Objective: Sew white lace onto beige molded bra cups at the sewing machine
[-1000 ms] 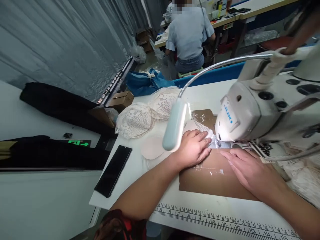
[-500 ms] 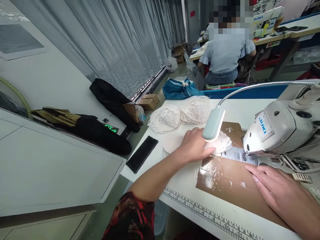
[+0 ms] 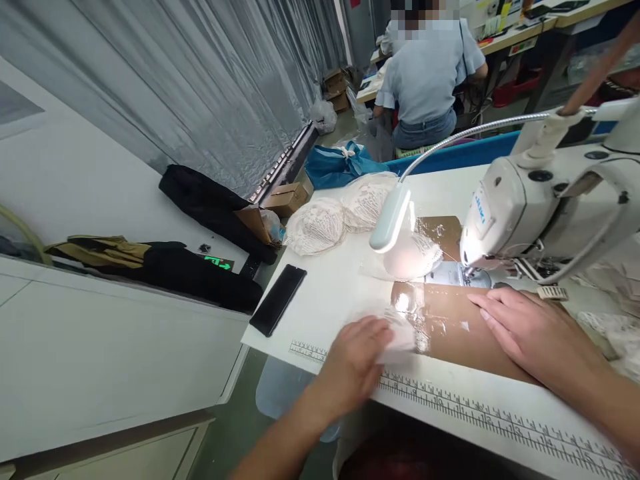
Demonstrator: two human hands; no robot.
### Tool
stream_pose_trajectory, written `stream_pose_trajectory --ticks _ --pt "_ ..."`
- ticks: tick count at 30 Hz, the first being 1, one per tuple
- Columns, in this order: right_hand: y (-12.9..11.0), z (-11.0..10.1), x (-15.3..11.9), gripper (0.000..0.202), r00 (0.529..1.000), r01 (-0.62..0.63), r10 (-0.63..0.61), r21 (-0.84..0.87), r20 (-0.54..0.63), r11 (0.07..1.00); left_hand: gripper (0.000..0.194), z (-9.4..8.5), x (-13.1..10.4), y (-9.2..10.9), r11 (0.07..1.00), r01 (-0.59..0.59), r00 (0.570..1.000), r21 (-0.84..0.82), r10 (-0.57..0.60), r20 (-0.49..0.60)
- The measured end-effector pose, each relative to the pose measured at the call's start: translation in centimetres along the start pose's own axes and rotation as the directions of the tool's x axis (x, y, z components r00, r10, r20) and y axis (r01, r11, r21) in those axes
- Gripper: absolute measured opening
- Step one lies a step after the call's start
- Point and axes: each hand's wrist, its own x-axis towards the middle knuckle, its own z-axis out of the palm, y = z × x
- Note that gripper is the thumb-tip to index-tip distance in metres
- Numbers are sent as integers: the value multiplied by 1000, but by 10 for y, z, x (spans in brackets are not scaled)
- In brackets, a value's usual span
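— Lace piece (image 3: 400,333), pale and blurred: where does it lie?

— At the bench's (image 3: 330,293) front edge, just above the printed ruler (image 3: 450,400), under the left hand (image 3: 355,363). The fingers curl onto it, though the blur hides whether they pinch it or only press.

— And the right hand (image 3: 525,330)?

— Flat on the brown taped sheet (image 3: 450,327) before the sewing machine (image 3: 525,207), fingers straight and close together, tips pointing toward the needle.

— What else sits on the bench?

— A padded cup (image 3: 410,257) under the gooseneck lamp (image 3: 390,220), two heaps of lace cups (image 3: 340,213) toward the far left corner, and a black phone (image 3: 278,300) along the left edge.

— Any containers?

— Cardboard boxes (image 3: 285,198) on the floor beside the bench, one open with clear plastic showing inside, and a tied blue bag (image 3: 335,167), contents unseen. A person in a blue shirt (image 3: 425,67) sits with back turned at another bench.
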Motion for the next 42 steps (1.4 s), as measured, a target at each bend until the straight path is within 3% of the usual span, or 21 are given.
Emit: stream_pose_trajectory --ticks 2,5,7,9,11,14,16,19,22,31,42 --pt "2 -3 0 32 999 35 -35 -5 13 999 35 10 27 21 984 -166 983 -67 170 68" --pt "5 -8 -1 34 1000 -17 18 47 -21 999 29 18 67 39 930 -366 903 -41 365 224" --pt "5 -11 -2 34 997 -64 67 83 -30 995 27 16 87 42 894 -443 848 -59 440 296" --pt "3 -15 -3 32 995 -80 86 108 -54 991 41 9 100 39 880 -458 825 -128 474 308" --pt "0 -19 -2 28 994 -59 72 141 -85 988 53 4 108 35 896 -409 857 -175 443 264" --pt "-6 -25 1 22 996 39 -19 233 -87 972 50 5 111 30 944 -300 929 -139 322 183" --pt "-8 -26 3 20 992 117 -101 249 -75 961 52 13 111 28 957 -278 937 -83 289 194" --pt "-10 -22 4 22 988 155 -153 142 -29 978 58 26 115 23 950 -312 920 -20 307 243" --pt "-12 -18 4 25 992 122 -122 34 15 992 60 32 124 16 941 -339 906 -3 327 270" --pt "-19 -19 14 30 1000 -29 29 -11 12 1000 72 31 145 -5 943 -332 881 -40 324 345" --pt "-20 -8 18 31 971 -187 207 -162 118 969 68 27 169 -21 918 -368 824 -145 395 406"
